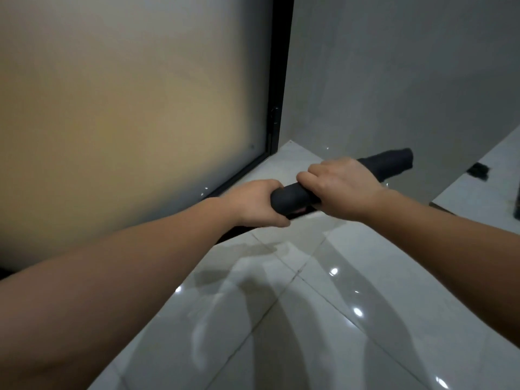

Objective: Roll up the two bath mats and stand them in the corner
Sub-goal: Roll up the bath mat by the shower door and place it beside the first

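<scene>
A dark grey bath mat [391, 164], rolled into a long tube, is held roughly level above the floor in front of the corner. My left hand [254, 202] is closed around its near end. My right hand [342, 187] grips it from above, a little further along. The far end of the roll points to the right, close to the grey wall. A bit of pink shows under the roll between my hands. The corner [284, 146] lies where the frosted glass panel meets the grey wall. No second mat is in view.
A frosted glass panel [135, 114] in a black frame [277, 114] fills the left. A grey wall [399, 71] stands on the right. The floor is glossy white tile [295, 305]. A small dark object [478, 170] lies on the floor at far right.
</scene>
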Motion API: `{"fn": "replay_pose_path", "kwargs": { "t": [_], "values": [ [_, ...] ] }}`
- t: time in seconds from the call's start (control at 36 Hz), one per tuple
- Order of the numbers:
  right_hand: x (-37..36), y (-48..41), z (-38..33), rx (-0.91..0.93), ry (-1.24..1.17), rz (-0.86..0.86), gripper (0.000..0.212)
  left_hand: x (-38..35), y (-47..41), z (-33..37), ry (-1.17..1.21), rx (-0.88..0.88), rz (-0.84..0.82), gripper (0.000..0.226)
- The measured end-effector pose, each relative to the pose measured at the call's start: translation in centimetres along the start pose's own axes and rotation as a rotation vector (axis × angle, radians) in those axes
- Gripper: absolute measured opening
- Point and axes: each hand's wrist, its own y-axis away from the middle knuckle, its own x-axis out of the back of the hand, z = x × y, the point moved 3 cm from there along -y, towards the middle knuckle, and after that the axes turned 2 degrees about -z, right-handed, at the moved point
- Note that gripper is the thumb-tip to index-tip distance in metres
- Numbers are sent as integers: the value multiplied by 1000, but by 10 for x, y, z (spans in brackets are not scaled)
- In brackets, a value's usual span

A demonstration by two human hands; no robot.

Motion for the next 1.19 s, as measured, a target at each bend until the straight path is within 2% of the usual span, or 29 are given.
{"fn": "replay_pose_path", "kwargs": {
  "t": [0.06,0.14,0.22,0.28,0.33,0.42,0.5,0.56,0.61,0.67,0.75,0.86,0.92,0.97,1.06,1.11,1.19],
  "values": [
    [1,0,-2,5,6,7,25,1,-1,-1,55,21,-18,38],
    [-2,-3,1,-28,-38,-96,31,3,-2,-2,-173,13,91,33],
    [-5,-8,10,-138,-216,-354,41,1,-1,-2,-457,-99,271,31],
    [-8,-6,16,-234,-378,-530,40,3,2,-1,-565,-188,380,27],
    [-12,-4,18,-300,-520,-580,37,6,4,0,-639,-230,452,26],
    [-13,-3,17,-336,-508,-534,33,6,4,1,-671,-235,449,32],
    [-10,-2,15,-259,-272,-410,26,8,2,0,-568,-164,331,41],
    [-7,-2,12,-134,-72,-259,23,7,-1,0,-386,-68,158,51],
    [0,-4,8,-32,31,-122,22,4,-1,2,-61,8,10,55],
    [5,-4,4,11,58,-60,19,4,-3,3,101,7,-29,50],
    [5,-4,4,-3,35,-102,28,5,-5,3,19,-2,28,44],
    [0,-7,18,-157,-235,-466,52,1,-3,-2,-402,-45,272,38],
    [-2,-6,27,-287,-394,-576,54,0,0,-1,-514,-135,378,31],
    [-5,-3,30,-362,-576,-621,45,3,2,2,-548,-185,440,28],
    [-7,0,26,-363,-614,-589,31,4,1,4,-552,-200,434,31],
    [-4,1,24,-303,-442,-466,27,5,-1,3,-476,-151,351,38],
    [5,-1,19,-167,-192,-276,21,5,-5,0,-216,-50,150,50]
  ]
}}
